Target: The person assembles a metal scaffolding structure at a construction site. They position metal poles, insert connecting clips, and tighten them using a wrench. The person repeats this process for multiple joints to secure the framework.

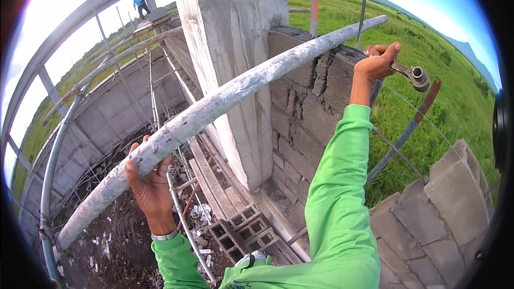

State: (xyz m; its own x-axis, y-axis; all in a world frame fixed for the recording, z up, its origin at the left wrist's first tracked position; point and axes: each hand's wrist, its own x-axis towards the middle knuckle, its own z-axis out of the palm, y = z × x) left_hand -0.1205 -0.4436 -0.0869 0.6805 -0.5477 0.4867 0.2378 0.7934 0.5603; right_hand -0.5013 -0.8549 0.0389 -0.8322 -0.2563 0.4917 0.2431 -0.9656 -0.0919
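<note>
A long pale metal pole (225, 104), spotted with dried cement, slants across my view from lower left to upper right. It passes in front of the concrete column. My left hand (150, 200) is closed round its lower half, thumb on the near side and fingers partly hidden behind it. Out to the right, beyond the block wall, my right hand (375, 67) is raised with its fingers wrapped round the handle of a ratchet wrench (417, 77). The wrench's round socket head points right, apart from the pole. Both my sleeves are bright green.
A concrete column (235, 32) rises beside a rough block wall (300, 101). Hollow blocks (249, 233) and planks (211, 182) lie below. Scaffold tubes (51, 182) stand left. A rusty-ended bar (407, 128) and thin string (412, 106) are right. Another person (141, 4) works far off.
</note>
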